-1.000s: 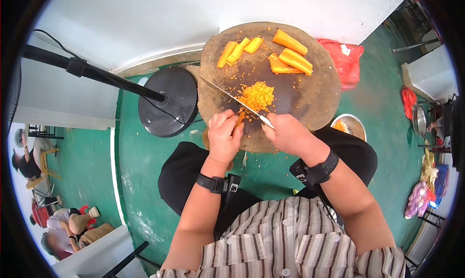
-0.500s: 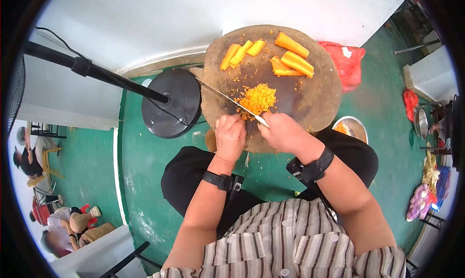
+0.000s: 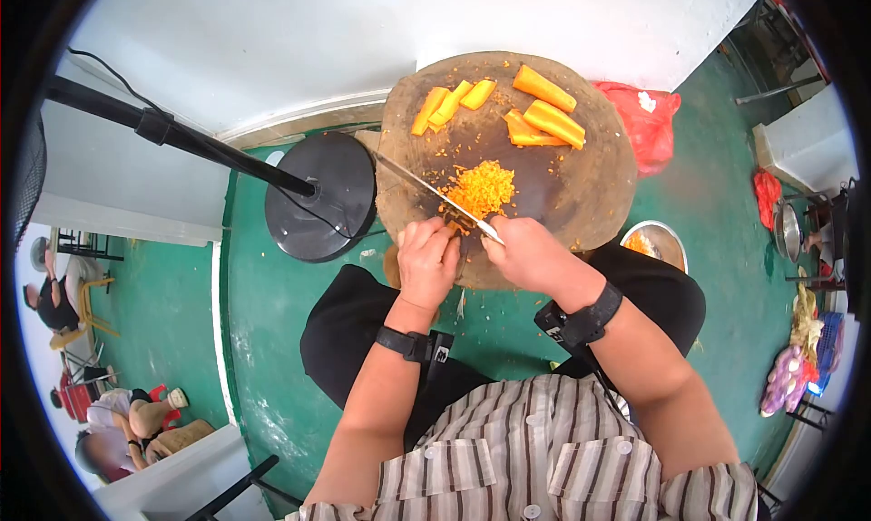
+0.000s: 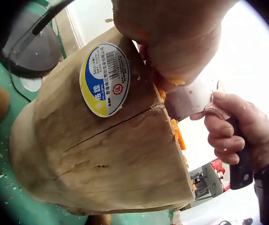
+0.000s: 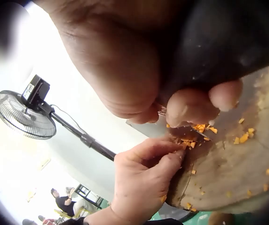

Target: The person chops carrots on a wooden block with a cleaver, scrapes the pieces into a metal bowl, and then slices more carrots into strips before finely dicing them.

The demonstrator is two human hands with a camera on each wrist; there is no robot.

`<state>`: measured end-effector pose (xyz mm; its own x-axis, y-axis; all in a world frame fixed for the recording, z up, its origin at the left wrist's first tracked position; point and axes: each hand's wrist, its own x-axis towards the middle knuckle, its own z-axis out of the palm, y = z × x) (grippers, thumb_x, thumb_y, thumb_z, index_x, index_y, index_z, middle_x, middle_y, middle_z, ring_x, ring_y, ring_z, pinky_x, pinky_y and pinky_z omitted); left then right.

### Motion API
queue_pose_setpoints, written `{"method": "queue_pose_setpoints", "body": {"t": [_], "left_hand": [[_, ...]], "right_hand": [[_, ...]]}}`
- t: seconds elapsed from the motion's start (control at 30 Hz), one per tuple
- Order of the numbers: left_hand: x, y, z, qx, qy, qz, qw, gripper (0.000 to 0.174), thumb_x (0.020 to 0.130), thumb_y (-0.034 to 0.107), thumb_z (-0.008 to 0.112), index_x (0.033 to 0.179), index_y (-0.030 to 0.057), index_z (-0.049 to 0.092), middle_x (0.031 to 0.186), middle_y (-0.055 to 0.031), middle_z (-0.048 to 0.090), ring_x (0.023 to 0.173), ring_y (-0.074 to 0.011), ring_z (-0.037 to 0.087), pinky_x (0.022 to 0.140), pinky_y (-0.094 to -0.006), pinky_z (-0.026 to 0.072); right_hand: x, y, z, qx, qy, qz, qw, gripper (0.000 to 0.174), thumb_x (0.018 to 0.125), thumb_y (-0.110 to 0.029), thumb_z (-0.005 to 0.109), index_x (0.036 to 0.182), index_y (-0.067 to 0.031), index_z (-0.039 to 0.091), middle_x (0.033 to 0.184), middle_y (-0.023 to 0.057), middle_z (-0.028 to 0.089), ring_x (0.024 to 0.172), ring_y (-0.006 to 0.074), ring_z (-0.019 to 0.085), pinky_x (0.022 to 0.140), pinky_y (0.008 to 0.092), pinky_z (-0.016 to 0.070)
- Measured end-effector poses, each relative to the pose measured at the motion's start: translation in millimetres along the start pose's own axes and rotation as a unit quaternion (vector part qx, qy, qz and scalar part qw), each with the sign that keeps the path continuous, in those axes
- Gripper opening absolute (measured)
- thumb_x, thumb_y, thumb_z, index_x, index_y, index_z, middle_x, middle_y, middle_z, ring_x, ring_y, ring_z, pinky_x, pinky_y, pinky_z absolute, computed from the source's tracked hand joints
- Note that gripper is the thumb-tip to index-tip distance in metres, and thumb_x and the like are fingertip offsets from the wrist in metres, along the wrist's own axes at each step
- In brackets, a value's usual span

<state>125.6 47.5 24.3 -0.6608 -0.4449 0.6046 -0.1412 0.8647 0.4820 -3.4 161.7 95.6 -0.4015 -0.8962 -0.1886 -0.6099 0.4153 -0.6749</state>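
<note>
My right hand (image 3: 529,253) grips the black handle (image 4: 241,157) of a cleaver (image 3: 419,182), its blade angled to the far left across a round wooden chopping block (image 3: 594,181). Close beside the blade, my left hand (image 3: 426,260) pinches a small carrot piece at the block's near edge; fingers hide most of it. Orange bits show at those fingertips (image 5: 176,149) in the right wrist view. A heap of minced carrot (image 3: 483,188) lies just beyond the blade. Farther back are thin carrot pieces (image 3: 447,104) on the left and thicker carrot chunks (image 3: 544,87) on the right.
A steel bowl (image 3: 671,242) with orange bits stands right of the block, by my knee. Behind it lies a red plastic bag (image 3: 655,145). A fan's black round base (image 3: 313,222) and pole (image 3: 213,154) stand left. People sit at the far left.
My left hand drew in against the blade, then shifted slightly back and left with its fingers a little more spread. The cleaver moved slightly along the block's near side. The carrot chunks stayed put.
</note>
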Motion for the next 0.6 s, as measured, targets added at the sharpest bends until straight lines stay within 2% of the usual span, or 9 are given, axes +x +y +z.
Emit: {"method": "queue_pose_setpoints", "body": {"t": [0.13, 0.23, 0.33, 0.53, 0.6], "left_hand": [[-3, -6, -4, 0.027, 0.000, -0.008, 1.000, 0.015, 0.064, 0.001, 0.068, 0.079, 0.0033, 0.063, 0.086, -0.0060, 0.061, 0.079, -0.0244, 0.055, 0.069, -0.0353, 0.0388], [-1, -6, -1, 0.034, -0.006, 0.007, 0.999, 0.015, 0.064, 0.000, 0.068, 0.077, 0.0037, 0.063, 0.085, -0.0059, 0.061, 0.078, -0.0244, 0.055, 0.069, -0.0357, 0.0387], [0, -6, 1, 0.039, -0.004, 0.010, 0.999, 0.014, 0.063, -0.001, 0.067, 0.076, 0.0043, 0.062, 0.084, -0.0054, 0.061, 0.077, -0.0246, 0.055, 0.069, -0.0358, 0.0388], [1, -3, 1, 0.032, 0.010, 0.008, 0.999, 0.013, 0.064, -0.001, 0.066, 0.075, 0.0047, 0.062, 0.084, -0.0052, 0.061, 0.077, -0.0249, 0.055, 0.069, -0.0358, 0.0393], [0, -3, 1, 0.032, 0.006, 0.006, 0.999, 0.014, 0.064, -0.001, 0.067, 0.076, 0.0045, 0.063, 0.084, -0.0056, 0.061, 0.078, -0.0250, 0.055, 0.069, -0.0353, 0.0393]], "right_hand": [[-5, -7, -4, 0.003, -0.013, -0.012, 1.000, 0.025, 0.086, -0.022, 0.053, 0.083, 0.0026, 0.056, 0.077, 0.0251, 0.061, 0.078, 0.0417, 0.060, 0.069, 0.0493, 0.0476], [-4, -6, 6, -0.045, -0.020, -0.014, 0.999, 0.024, 0.086, -0.022, 0.053, 0.082, 0.0023, 0.056, 0.077, 0.0248, 0.061, 0.077, 0.0413, 0.060, 0.069, 0.0494, 0.0477], [-3, -4, 11, -0.027, 0.021, -0.038, 0.999, 0.023, 0.084, -0.020, 0.056, 0.080, 0.0034, 0.054, 0.073, 0.0268, 0.058, 0.072, 0.0441, 0.058, 0.064, 0.0491, 0.0459], [-5, -8, 1, 0.020, -0.004, -0.008, 1.000, 0.023, 0.085, -0.019, 0.055, 0.081, 0.0038, 0.054, 0.074, 0.0271, 0.058, 0.074, 0.0443, 0.058, 0.065, 0.0487, 0.0458], [-6, -13, -2, 0.004, -0.025, 0.006, 1.000, 0.024, 0.085, -0.021, 0.054, 0.083, 0.0019, 0.057, 0.078, 0.0253, 0.061, 0.078, 0.0425, 0.060, 0.070, 0.0498, 0.0470]]}}
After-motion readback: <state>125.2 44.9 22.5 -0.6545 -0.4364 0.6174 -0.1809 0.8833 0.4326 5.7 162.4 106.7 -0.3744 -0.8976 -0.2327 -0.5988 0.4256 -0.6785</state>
